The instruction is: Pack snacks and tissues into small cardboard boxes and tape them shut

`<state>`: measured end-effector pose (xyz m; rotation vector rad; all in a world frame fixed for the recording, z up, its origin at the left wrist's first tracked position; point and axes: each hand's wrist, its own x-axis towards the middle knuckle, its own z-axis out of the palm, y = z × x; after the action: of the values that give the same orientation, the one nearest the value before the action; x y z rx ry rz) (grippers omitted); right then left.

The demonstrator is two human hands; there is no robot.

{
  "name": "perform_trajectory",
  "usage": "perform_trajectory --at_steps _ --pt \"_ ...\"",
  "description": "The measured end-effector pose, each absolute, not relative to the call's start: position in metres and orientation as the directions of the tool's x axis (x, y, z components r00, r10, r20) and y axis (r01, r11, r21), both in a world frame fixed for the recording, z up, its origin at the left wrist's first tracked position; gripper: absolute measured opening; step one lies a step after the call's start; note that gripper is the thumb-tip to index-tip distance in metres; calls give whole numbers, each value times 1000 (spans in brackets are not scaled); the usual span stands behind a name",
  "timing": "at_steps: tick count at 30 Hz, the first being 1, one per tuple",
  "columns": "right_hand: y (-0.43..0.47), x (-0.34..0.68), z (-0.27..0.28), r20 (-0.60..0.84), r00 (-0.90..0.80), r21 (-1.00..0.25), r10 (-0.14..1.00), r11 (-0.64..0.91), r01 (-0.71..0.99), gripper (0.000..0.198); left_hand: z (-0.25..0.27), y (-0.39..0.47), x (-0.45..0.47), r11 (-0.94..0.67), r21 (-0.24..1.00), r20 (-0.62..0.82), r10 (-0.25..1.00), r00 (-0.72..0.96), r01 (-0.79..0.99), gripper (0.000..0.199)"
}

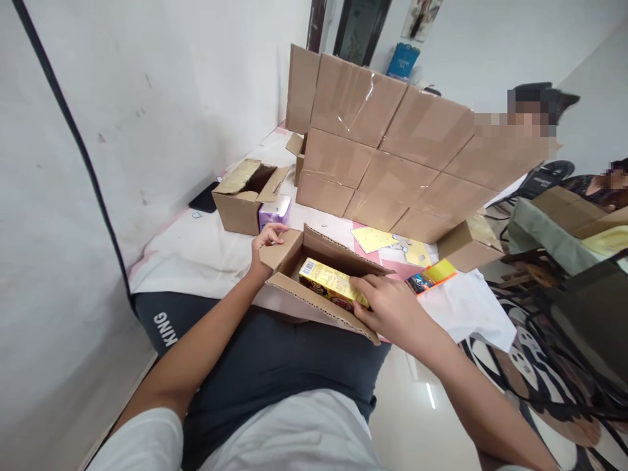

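Observation:
An open cardboard box (321,302) lies at the table's near edge, close to my lap, with its flaps spread. My left hand (269,243) grips the flap at its left end, thumb and fingers on either side of the cardboard. Inside the box sits a yellow printed carton (330,282) with a barcode on its end. The fingers of my right hand (383,302) are closed around the carton's right end, which they partly hide. Just right of that hand, a small orange-edged packet (432,277) rests on the cloth.
A tall cardboard divider (387,150) stands across the table. Beyond my left hand are a smaller open box (240,208), a purple tissue pack (275,212) and a black phone (203,197). Another box (470,243) stands at the right. People sit beyond the divider and far right.

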<state>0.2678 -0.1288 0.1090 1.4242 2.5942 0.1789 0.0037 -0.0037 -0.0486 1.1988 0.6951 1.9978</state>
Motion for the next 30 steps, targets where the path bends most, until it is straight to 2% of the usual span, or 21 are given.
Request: perform_trajectory --at_steps 4,8,14,16,21,23,26,30 --pt "-131 278 113 -34 -566 122 824 565 816 34 -47 -3 2 -615 738 528 782 -330 -276 42" --pt "-129 280 114 37 -542 130 839 534 835 39 -46 -5 3 -609 744 526 788 -320 -277 42" --pt "-110 268 102 -188 -488 152 852 516 843 32 -47 -8 3 -593 755 512 800 -314 -279 38" --pt "-106 268 102 -186 -504 96 843 526 845 33 -47 -8 1 -595 757 513 797 -317 -271 36" --pt "-103 277 107 -176 -534 -157 827 512 845 36 -46 -8 0 -625 721 546 778 -310 -299 36" --pt "-106 279 105 -189 -532 -219 826 492 842 37 -46 -9 1 -630 716 558 775 -297 -299 37" --pt "-114 285 101 -104 -525 -281 845 481 830 33 -46 -9 2 -648 712 562 756 -335 -270 33" --pt "-124 298 102 161 -375 -388 913 407 827 32 -40 -14 5 -665 692 544 736 -403 -280 33"
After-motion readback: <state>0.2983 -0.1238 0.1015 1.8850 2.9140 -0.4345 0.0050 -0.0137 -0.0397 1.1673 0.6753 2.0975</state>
